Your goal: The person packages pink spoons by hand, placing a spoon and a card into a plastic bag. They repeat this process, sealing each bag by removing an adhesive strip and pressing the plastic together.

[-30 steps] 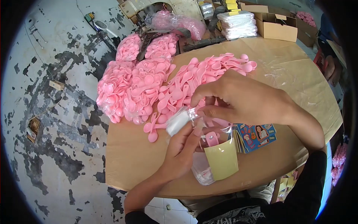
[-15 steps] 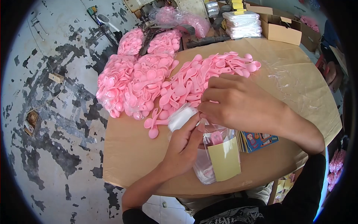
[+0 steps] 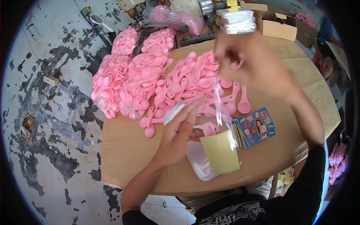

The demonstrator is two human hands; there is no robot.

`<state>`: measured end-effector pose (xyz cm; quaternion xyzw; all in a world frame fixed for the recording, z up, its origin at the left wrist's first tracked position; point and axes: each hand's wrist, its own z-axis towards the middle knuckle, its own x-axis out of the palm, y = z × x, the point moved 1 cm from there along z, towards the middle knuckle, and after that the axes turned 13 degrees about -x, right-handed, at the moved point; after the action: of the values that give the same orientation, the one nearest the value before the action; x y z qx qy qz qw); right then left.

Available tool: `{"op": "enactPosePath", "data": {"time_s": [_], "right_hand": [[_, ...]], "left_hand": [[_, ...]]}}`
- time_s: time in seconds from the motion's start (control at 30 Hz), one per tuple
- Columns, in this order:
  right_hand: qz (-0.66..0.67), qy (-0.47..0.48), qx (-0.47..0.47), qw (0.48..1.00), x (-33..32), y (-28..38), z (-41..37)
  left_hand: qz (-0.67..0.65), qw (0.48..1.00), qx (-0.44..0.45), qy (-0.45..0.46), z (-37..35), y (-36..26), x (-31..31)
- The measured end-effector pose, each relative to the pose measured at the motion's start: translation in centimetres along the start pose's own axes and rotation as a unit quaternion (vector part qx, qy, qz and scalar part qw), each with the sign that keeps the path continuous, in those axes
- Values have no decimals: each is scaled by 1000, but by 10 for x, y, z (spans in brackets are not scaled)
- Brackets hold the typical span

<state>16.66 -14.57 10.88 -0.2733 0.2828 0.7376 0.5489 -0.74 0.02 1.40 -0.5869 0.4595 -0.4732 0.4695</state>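
My left hand (image 3: 178, 135) is closed on a clear plastic bag (image 3: 229, 125), its fingers slightly blurred. Inside the bag are a plain yellowish card (image 3: 220, 152) and a pink measuring spoon (image 3: 209, 128), partly covered by my fingers. White folded plastic (image 3: 174, 112) shows behind the same hand. Higher up, smeared by motion, my right hand (image 3: 255, 65) has its fingers pinched together. A narrow clear plastic strip (image 3: 217, 88) stretches from its fingertips down to the bag. More clear bags (image 3: 202, 165) lie beneath the yellowish card.
Loose pink spoons (image 3: 183, 80) are heaped mid-table, beside filled bags of spoons (image 3: 127, 80). Blue printed cards (image 3: 258, 127) lie right of the bag. Behind stand stacked clear packets (image 3: 237, 20) and a cardboard box (image 3: 278, 28). Another person's arm (image 3: 332, 69) shows at far right.
My right hand has moved up and away from my left, drawing out the clear strip. The blue cards and several spoons are uncovered. The view has shifted slightly.
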Motion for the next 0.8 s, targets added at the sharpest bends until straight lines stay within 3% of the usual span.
{"op": "enactPosePath", "data": {"time_s": [0.1,0.23,0.27,0.3,0.37,0.47,0.57,0.63,0.67,0.73,0.8], "right_hand": [[122,-54,44,990,-74,-22,-17],[340,-312,99,882,-113,-105,-83],[156,-102,198,962,-103,-110,-101],[-41,114,282,952,-90,-121,-123],[-283,200,219,912,-81,-172,-198],[-112,-76,206,969,-99,-128,-164],[-50,-148,203,967,-76,-81,-127],[98,-114,208,966,-32,-30,-105],[34,-7,185,982,-15,-3,-99],[179,86,148,969,7,49,-79],[183,120,155,963,14,63,-78]], "left_hand": [[-89,996,4,1,9,0,-13],[-118,993,6,-22,13,2,-10],[-110,994,-2,-24,13,2,-9],[-100,995,-9,-28,12,4,-9],[-81,996,-11,-35,11,0,-10],[-79,995,-10,-53,5,0,-1],[-73,995,5,-63,6,-2,7],[-78,996,-4,-52,5,0,11],[-56,996,1,-67,5,2,11],[-18,995,3,-96,3,7,12],[-26,995,23,-93,1,5,18]]}}
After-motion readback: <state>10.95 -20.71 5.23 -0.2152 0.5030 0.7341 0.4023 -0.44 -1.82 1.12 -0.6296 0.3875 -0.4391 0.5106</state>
